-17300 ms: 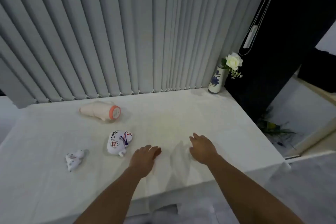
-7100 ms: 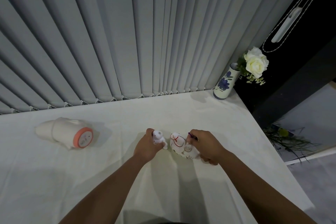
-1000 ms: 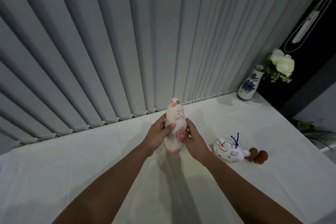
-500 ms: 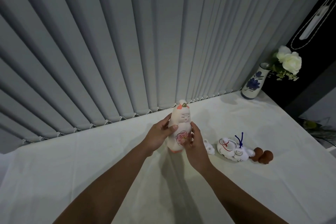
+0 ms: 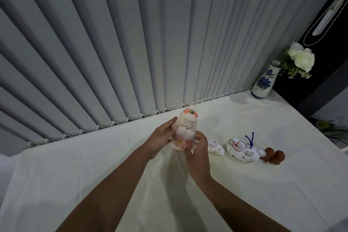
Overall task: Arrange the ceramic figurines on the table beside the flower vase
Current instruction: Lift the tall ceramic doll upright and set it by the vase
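A tall cream doll figurine with a painted face and pink flower stands upright, its base at the white tablecloth. My left hand grips its left side and my right hand grips its lower right. Just to the right sits a small white animal figurine, then a larger white figurine with red and blue cords, then two small brown pieces. The blue-flowered vase with white roses stands at the table's far right corner.
Grey vertical blinds hang right behind the table's far edge. A dark wall with a hanging blind cord lies to the right. The table's right edge drops off beyond the vase, with green foliage on the floor there.
Both hands have brought the doll figurine down and to the right, toward the row of small figurines, turning its face more toward me. The other figurines have not moved.
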Demonstrator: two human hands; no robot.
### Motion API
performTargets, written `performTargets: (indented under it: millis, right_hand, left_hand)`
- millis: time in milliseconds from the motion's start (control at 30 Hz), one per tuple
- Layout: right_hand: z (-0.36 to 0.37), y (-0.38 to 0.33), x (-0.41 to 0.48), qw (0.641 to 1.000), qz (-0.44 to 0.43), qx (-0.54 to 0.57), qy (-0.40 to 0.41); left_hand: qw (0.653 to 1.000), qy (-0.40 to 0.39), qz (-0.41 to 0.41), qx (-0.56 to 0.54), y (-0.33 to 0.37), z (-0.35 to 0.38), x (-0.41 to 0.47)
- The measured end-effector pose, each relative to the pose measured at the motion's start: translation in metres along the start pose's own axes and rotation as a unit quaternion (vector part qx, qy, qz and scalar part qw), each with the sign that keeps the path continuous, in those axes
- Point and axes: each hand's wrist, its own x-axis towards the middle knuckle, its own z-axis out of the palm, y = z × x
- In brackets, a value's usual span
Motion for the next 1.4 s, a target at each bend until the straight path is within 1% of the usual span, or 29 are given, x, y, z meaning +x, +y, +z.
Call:
performTargets:
  millis: [100, 200, 300, 367, 433, 533, 667, 767, 933, 1100, 1267, 1400]
  right_hand:
    - [-0.004, 0.007, 0.006, 0.999, 0.008, 0.024, -0.020]
    - [-0.015, 0.023, 0.017, 0.997, 0.027, 0.017, -0.068]
    - [-0.028, 0.034, 0.030, 0.988, 0.064, 0.016, -0.136]
    - [-0.033, 0.032, 0.036, 0.979, 0.066, 0.033, -0.192]
    - [-0.034, 0.029, 0.038, 0.971, 0.063, 0.047, -0.225]
    - [-0.029, 0.031, 0.037, 0.974, 0.064, 0.036, -0.212]
    - [-0.018, 0.030, 0.030, 0.986, 0.056, 0.035, -0.152]
    - [-0.010, 0.028, 0.027, 0.990, 0.052, 0.054, -0.120]
    - [-0.003, 0.023, 0.024, 0.990, 0.055, 0.094, -0.094]
    - [-0.009, 0.007, 0.028, 0.987, 0.052, 0.126, -0.082]
    - [-0.039, -0.024, 0.037, 0.987, 0.004, 0.129, -0.095]
    - [-0.073, -0.044, 0.051, 0.991, -0.020, 0.115, -0.072]
  left_hand:
    - [1.000, 0.006, 0.000, 0.004, 0.000, 0.001, -0.001]
    - [0.999, 0.027, -0.003, 0.025, -0.002, 0.001, -0.007]
    - [0.997, 0.000, 0.010, 0.074, -0.017, -0.003, -0.008]
    - [0.994, -0.020, 0.009, 0.102, -0.026, -0.004, -0.008]
    - [0.993, -0.026, 0.005, 0.113, -0.033, -0.005, -0.007]
    - [0.994, -0.028, 0.001, 0.101, -0.036, -0.005, -0.004]
    - [0.994, -0.033, -0.004, 0.105, -0.034, -0.010, 0.001]
    - [0.994, -0.039, -0.010, 0.101, -0.034, -0.015, 0.003]
    - [0.996, -0.046, -0.011, 0.078, -0.027, -0.016, 0.002]
    - [0.997, -0.037, 0.017, 0.069, -0.008, -0.007, -0.003]
    - [0.994, -0.040, 0.076, 0.064, 0.023, 0.014, -0.008]
    - [0.991, -0.028, 0.111, 0.063, 0.051, 0.039, -0.001]
